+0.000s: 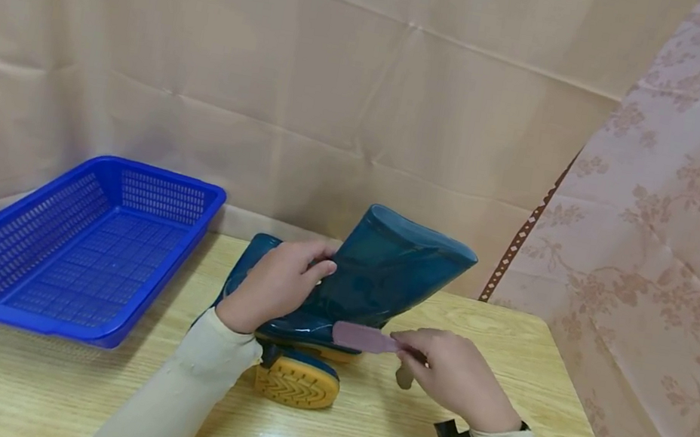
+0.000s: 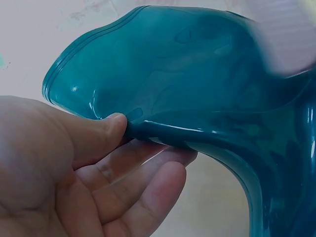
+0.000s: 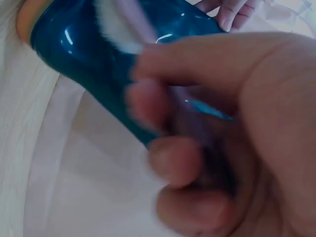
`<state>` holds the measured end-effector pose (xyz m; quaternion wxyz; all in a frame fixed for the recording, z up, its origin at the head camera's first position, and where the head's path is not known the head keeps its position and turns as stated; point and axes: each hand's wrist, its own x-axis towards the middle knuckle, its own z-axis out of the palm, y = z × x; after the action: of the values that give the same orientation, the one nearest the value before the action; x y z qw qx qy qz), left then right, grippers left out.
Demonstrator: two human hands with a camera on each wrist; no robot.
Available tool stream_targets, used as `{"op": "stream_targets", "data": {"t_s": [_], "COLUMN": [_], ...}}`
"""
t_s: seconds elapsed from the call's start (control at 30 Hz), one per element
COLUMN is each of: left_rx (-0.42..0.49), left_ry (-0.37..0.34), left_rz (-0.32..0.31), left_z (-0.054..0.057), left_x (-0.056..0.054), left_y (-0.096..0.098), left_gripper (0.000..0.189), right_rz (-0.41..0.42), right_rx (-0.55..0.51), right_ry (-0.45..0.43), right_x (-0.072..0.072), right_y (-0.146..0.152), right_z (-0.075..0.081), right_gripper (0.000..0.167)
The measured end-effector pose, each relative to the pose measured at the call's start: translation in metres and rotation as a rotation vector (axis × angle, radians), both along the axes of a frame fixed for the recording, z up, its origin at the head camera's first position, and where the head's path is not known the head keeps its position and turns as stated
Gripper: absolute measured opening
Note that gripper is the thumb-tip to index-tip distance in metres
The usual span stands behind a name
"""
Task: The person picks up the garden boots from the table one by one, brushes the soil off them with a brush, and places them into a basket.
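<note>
Beside the ankle of the tilted boot (image 1: 391, 279), a pink brush (image 1: 364, 338) lies bristles toward the boot, its long axis at an angle to the boot's shaft, which leans up and right. Blur hides exact contact. Right of the boot, the right hand (image 1: 452, 376) has its fingers clamped on the brush handle. The left hand (image 1: 277, 285), nearer, pinches the shaft's left edge between thumb and fingers.

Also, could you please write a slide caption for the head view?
Left fingers pinch a teal boot while right fingers hold a pink brush; blue basket at left.
</note>
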<state>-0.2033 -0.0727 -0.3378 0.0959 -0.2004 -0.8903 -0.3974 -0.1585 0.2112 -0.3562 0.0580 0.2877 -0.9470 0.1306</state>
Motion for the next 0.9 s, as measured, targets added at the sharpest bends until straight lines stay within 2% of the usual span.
{"op": "stream_targets", "data": {"t_s": [0.1,0.2,0.27,0.33,0.47,0.57,0.7,0.8,0.9], "left_rx": [0.000,-0.002,-0.005,-0.008,-0.021,-0.031,-0.031,-0.024,-0.021], "left_ry": [0.000,0.006,0.012,0.016,0.021,0.024,0.032,0.030,0.031], "left_rz": [-0.006,-0.010,-0.009,-0.009,-0.006,0.002,0.009,0.012,0.015], "left_z": [0.000,0.000,-0.001,0.000,-0.001,-0.001,0.000,0.001,0.002], "left_x": [0.000,0.000,0.000,0.000,-0.001,-0.002,-0.002,-0.001,0.000], "left_y": [0.001,0.001,0.001,0.001,0.000,0.001,0.002,0.002,0.003], "left_gripper": [0.033,0.033,0.031,0.030,0.028,0.027,0.028,0.029,0.028], "right_rz": [0.052,0.089,0.095,0.063,-0.084,-0.186,-0.253,-0.241,-0.191], "right_rx": [-0.049,-0.079,-0.073,-0.045,-0.003,-0.025,-0.039,-0.023,-0.056], "right_ry": [0.132,0.171,0.164,0.123,0.019,-0.105,-0.224,-0.209,-0.079], "right_x": [0.000,0.000,-0.001,-0.001,0.000,0.004,0.010,0.013,0.013], "right_y": [-0.002,-0.008,-0.012,-0.014,-0.009,-0.003,0.003,0.005,0.004], "right_z": [0.000,-0.002,-0.003,-0.004,-0.001,0.005,0.012,0.015,0.017], "right_gripper": [0.023,0.028,0.030,0.028,0.023,0.019,0.014,0.013,0.016]}}
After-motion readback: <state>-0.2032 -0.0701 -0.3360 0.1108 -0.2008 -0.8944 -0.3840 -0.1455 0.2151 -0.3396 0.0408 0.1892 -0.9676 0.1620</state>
